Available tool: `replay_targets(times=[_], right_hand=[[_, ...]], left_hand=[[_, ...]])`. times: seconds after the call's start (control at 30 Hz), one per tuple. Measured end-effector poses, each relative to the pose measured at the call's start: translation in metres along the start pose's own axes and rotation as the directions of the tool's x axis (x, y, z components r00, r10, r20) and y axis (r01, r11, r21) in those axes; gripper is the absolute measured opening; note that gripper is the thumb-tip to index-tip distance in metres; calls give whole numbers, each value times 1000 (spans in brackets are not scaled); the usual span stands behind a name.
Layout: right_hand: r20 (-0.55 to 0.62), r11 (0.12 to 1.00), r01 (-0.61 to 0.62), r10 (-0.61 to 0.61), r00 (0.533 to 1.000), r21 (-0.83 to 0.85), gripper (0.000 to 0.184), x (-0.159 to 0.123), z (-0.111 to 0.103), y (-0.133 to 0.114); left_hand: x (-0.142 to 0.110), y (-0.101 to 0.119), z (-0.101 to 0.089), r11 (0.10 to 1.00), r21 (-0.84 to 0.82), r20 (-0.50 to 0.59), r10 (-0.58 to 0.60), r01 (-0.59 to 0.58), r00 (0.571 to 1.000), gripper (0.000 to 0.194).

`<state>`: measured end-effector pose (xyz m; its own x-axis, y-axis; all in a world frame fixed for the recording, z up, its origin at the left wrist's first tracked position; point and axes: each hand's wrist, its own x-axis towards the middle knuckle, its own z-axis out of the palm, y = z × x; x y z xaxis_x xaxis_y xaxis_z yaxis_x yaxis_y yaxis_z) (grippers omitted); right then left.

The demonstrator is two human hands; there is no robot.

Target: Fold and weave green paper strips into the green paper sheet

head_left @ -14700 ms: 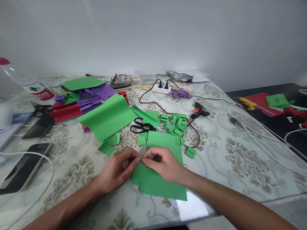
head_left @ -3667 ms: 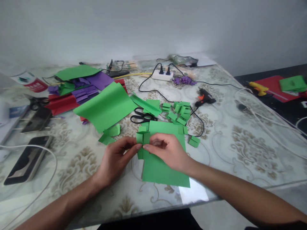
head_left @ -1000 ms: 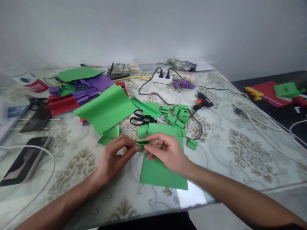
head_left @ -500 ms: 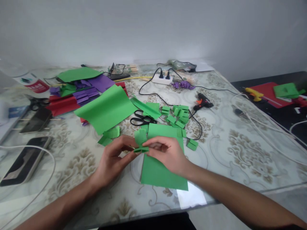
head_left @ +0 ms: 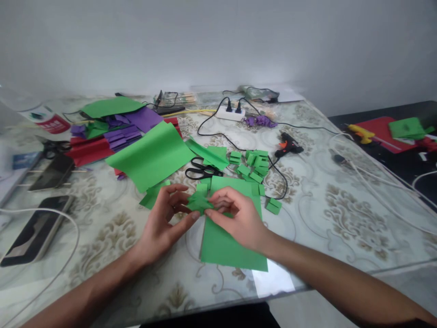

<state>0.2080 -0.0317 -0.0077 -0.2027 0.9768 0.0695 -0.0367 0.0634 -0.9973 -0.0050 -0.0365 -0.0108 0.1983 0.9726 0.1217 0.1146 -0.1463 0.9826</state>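
Between my two hands is a small folded piece of green paper, held just over the table. My left hand pinches its left side, thumb at the lower edge. From the right, my right hand grips the same piece with thumb and fingers; some fingertips are hidden behind it. Under my right hand lies a green paper sheet. Black-handled scissors rest just beyond my hands. Several small folded green pieces are heaped to their right, and one folded piece lies apart.
A large green sheet lies behind my left hand, near purple strips and red paper. A black glue gun and a white power strip trail cables. Phones sit at left; a yellow glue gun is far right.
The small green paper has tilted: its raised upper flap has come down, and it now shows a flatter, pointed outline. The fingers of my left hand have spread a little and shifted upward.
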Motion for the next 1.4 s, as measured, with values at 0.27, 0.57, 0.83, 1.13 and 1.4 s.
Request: replay_targets(times=[0.27, 0.57, 0.83, 1.13, 1.4], right_hand=[[82, 994, 53, -45, 996, -96, 21, 0, -1, -2], [-9, 999, 0, 0, 1000, 47, 27, 1, -1, 0], [15, 1000, 28, -28, 1000, -9, 16, -1, -1, -1], [9, 999, -45, 45, 999, -12, 21, 2, -2, -3], [-13, 1000, -5, 5, 1000, -9, 11, 0, -2, -4]], left_hand=[[6, 4, -5, 971, 222, 91, 66, -85, 994, 11], [3, 6, -1, 971, 230, 63, 46, -59, 997, 13], [2, 8, -1, 978, 183, 98, 87, -104, 991, 12], [2, 11, -1, 981, 185, -5, 61, -60, 998, 12], [2, 15, -1, 969, 234, 26, 69, -74, 997, 17]])
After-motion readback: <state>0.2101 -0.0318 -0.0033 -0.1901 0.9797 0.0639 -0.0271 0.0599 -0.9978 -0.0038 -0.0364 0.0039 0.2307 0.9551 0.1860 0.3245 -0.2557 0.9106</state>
